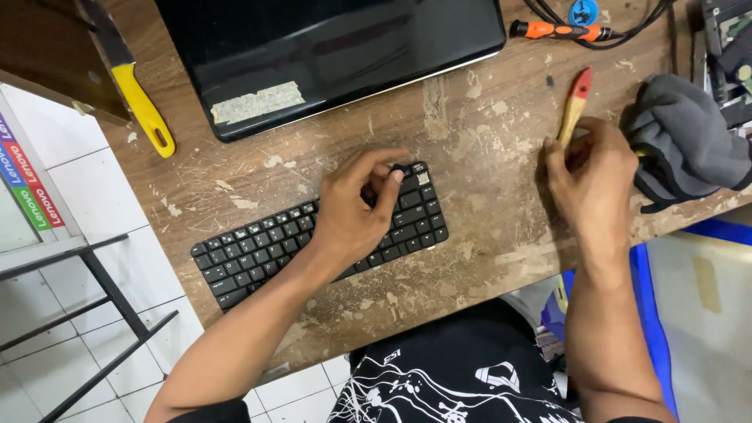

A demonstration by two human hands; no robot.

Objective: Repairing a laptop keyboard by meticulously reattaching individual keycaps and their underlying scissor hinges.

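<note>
- Your left hand [356, 211] rests on the right part of the loose black keyboard [321, 235], fingers curled, with the fingertips pinching at a key near its upper right corner.
- Your right hand [591, 176] is closed around the lower end of a paintbrush [574, 106] with a wooden handle and a red tip; your two hands sit well apart.
- The keyboard lies flat on the worn wooden desk [470, 258], below the closed black laptop [329, 55]. Its long axis runs from lower left to upper right, the right end tilted away from you.
- The brush handle points up and away from you, leaning slightly right.
- Risk, as I judge it: pry too hard at that corner key and the cap or its clip could snap, or fly off the desk edge onto the tiled floor [55, 345].
- The keyboard is held only at one end, so it could pivot or slide.
- The grey cloth [689, 141] lies just beside your right hand; a sweep of the brush could snag it.
</note>
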